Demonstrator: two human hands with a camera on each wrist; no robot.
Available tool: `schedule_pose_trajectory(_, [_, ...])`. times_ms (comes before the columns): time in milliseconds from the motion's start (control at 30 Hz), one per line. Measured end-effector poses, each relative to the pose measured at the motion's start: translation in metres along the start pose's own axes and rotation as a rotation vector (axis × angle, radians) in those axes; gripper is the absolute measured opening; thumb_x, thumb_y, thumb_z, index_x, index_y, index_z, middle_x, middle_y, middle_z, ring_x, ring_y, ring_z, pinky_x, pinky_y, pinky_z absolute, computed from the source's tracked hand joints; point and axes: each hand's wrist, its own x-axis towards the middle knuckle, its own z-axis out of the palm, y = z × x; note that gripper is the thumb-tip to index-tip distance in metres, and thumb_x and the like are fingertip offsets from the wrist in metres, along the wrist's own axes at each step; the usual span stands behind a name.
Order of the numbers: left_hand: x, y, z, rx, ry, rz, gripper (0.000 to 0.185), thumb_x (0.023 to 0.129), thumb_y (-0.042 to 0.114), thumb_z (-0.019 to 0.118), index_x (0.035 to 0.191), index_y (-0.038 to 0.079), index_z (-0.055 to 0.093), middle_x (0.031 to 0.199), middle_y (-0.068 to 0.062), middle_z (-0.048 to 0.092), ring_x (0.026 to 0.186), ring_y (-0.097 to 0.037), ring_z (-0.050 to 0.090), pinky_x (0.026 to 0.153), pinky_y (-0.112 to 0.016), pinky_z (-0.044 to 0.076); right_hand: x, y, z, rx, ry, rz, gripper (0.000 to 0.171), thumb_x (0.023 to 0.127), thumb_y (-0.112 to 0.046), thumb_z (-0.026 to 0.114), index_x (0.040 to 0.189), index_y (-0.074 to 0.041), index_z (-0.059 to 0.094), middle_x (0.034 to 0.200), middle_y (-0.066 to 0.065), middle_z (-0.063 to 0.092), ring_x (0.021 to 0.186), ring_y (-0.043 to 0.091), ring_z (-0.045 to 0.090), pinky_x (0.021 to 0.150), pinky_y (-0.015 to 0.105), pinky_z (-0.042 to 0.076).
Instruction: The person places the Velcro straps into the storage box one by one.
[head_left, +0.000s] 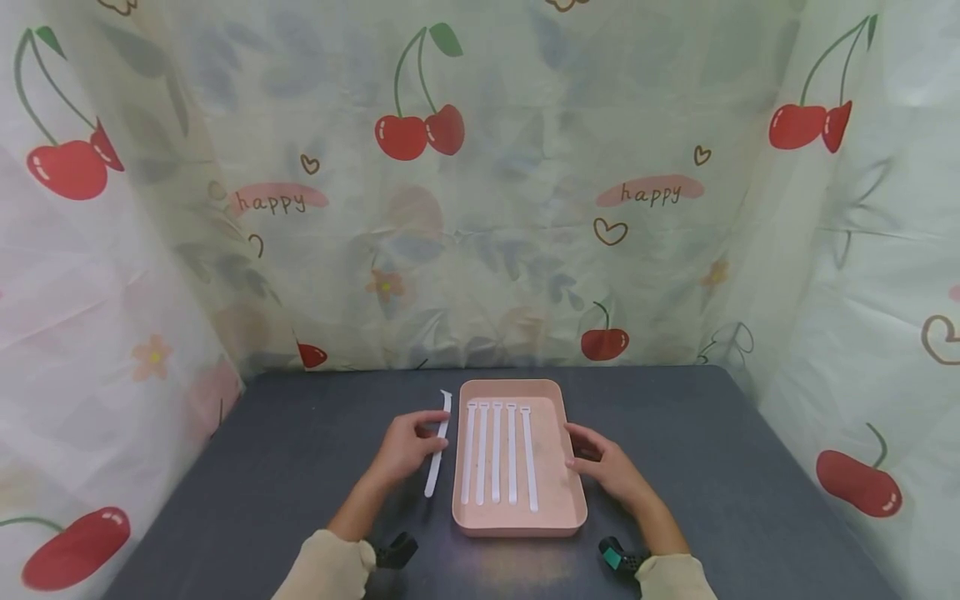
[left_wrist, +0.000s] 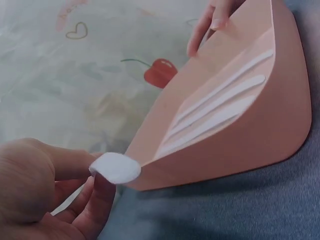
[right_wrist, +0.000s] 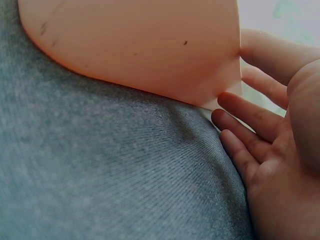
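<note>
Left hand (head_left: 408,446) is sitting on the grey table (head_left: 750,467), left of the pink tray (head_left: 517,527), fingers curled and pinching a loose white strap (head_left: 437,454) between thumb and fingertips. The strap is lying lengthwise just beside the tray's left wall, outside it, its far end curling up near the tray's back corner. In the left wrist view the rounded strap end (left_wrist: 116,167) is poking out over the fingers (left_wrist: 95,200), right against the tray's near corner (left_wrist: 240,160). Inside the tray five more white straps (head_left: 497,454) are lying side by side, lengthwise, toward its left half. Right hand (head_left: 607,467) is resting at the tray's right wall, fingers mostly straight and relaxed, fingertips touching the rim, gripping nothing. The right wrist view is showing the open palm (right_wrist: 280,150) against the tray's outer side (right_wrist: 140,45) on the table cloth (right_wrist: 100,170). Cherry-print curtain (head_left: 480,183) is hanging behind and at both sides.
</note>
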Motion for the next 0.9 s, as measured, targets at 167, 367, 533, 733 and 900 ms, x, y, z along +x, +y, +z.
schedule_pose_trajectory(167, [0.003,0.007,0.006,0.006,-0.035,-0.005,0.041,0.080,-0.002,0.074,0.119,0.005,0.069,0.086,-0.009,0.066,0.069,-0.016,0.059,0.058,-0.030,0.050,0.001,0.001,0.000,0.006,0.000,0.001,0.063,0.085,-0.016,0.075,0.142,-0.007,0.049,0.137,0.015,0.054,0.122,0.033,0.052,0.100,0.051,0.041])
schedule_pose_trajectory(367, [0.006,0.015,0.015,0.014,-0.075,0.002,0.040,0.081,-0.003,0.073,0.119,0.006,0.069,0.089,-0.010,0.067,0.071,-0.015,0.060,0.059,-0.030,0.050,0.001,0.001,0.000,0.015,-0.002,0.003,0.063,0.085,-0.018,0.075,0.142,-0.008,0.049,0.137,0.015,0.054,0.123,0.033,0.052,0.100,0.050,0.041])
schedule_pose_trajectory(533, [0.009,0.019,0.022,-0.011,-0.106,-0.001,0.039,0.081,-0.003,0.073,0.119,0.007,0.070,0.094,-0.014,0.068,0.072,-0.015,0.061,0.061,-0.031,0.053,0.000,0.000,0.000,0.021,-0.006,0.001,0.062,0.085,-0.017,0.075,0.142,-0.008,0.049,0.137,0.015,0.054,0.122,0.033,0.052,0.099,0.050,0.042])
schedule_pose_trajectory(733, [0.011,0.024,0.029,-0.043,-0.131,0.024,0.040,0.080,-0.006,0.072,0.119,0.004,0.069,0.081,-0.011,0.067,0.063,-0.015,0.061,0.058,-0.039,0.054,0.001,0.001,0.001,0.010,0.009,0.001,0.061,0.087,-0.014,0.073,0.142,-0.007,0.049,0.137,0.016,0.053,0.122,0.034,0.052,0.099,0.052,0.041])
schedule_pose_trajectory(900, [0.013,0.026,0.036,-0.035,-0.155,0.031,0.040,0.080,-0.005,0.073,0.119,0.005,0.069,0.079,-0.008,0.067,0.061,-0.015,0.061,0.056,-0.036,0.054,-0.006,-0.014,0.004,-0.001,0.022,0.001,0.059,0.088,-0.008,0.070,0.142,-0.002,0.047,0.137,0.020,0.052,0.123,0.038,0.050,0.100,0.054,0.039])
